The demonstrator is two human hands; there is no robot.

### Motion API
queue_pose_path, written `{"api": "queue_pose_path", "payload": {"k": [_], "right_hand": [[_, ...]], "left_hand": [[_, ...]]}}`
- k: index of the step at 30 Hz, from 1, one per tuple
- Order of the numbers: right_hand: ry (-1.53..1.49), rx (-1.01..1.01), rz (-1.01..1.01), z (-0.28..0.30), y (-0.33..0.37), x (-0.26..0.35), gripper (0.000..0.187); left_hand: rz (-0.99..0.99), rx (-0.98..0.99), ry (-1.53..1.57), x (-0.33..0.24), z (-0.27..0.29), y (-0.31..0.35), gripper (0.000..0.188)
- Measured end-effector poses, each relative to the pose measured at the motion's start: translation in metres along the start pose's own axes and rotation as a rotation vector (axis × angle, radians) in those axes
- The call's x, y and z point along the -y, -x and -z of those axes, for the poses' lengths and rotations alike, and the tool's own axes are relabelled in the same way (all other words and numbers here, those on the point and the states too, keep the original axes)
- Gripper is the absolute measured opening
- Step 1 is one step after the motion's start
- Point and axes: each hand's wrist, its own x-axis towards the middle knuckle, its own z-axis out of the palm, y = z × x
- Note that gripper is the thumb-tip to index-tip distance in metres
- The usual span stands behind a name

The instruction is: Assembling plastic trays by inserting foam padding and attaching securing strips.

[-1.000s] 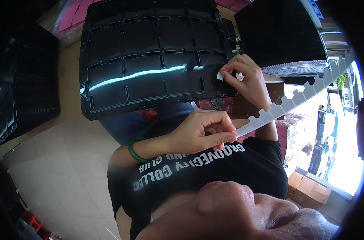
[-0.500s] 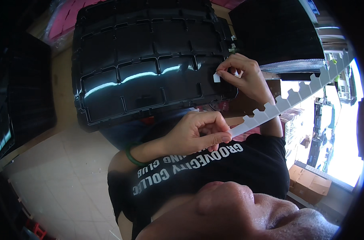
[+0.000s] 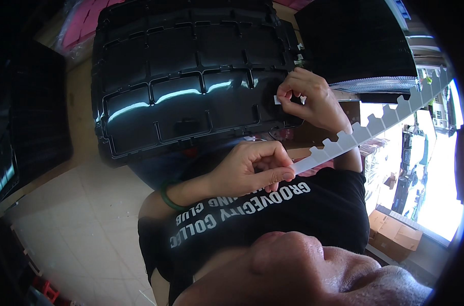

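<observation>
My left hand (image 3: 257,166), with a green bangle at its wrist, pinches the near end of a long white strip (image 3: 365,132). Tabs line the strip's upper edge, and it slants up to the far right, passing in front of my right forearm. My right hand (image 3: 313,99) is closed in a pinch at the right end of a black moulded plastic tray (image 3: 173,104). A small white tab (image 3: 277,100) sticks out from between its thumb and forefinger. Whether that tab touches the tray, I cannot tell.
Dark stacks stand at the left (image 3: 43,107) and at the upper right (image 3: 352,43). Pink material (image 3: 81,23) under clear wrap lies at the far left. A cardboard box (image 3: 394,233) stands on the right, near a bright opening.
My right hand has shifted a little, and its fingers are curled more. Less of the small white tab shows now. My left hand and the strip stay nearly in place.
</observation>
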Motion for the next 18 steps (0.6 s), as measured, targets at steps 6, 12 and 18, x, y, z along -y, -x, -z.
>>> {"api": "queue_pose_path", "payload": {"k": [6, 12, 18], "right_hand": [[-0.138, -0.020, -0.140, 0.000, 0.006, 0.005, 0.007], [-0.006, -0.226, -0.162, -0.015, 0.010, 0.001, 0.009], [-0.088, -0.103, -0.132, -0.011, 0.013, 0.003, 0.009]], "left_hand": [[0.011, -0.034, 0.018, 0.000, 0.001, 0.001, 0.006], [0.033, -0.029, -0.003, 0.000, 0.001, 0.001, 0.005], [0.037, -0.040, 0.006, 0.002, 0.000, 0.002, 0.005]]}}
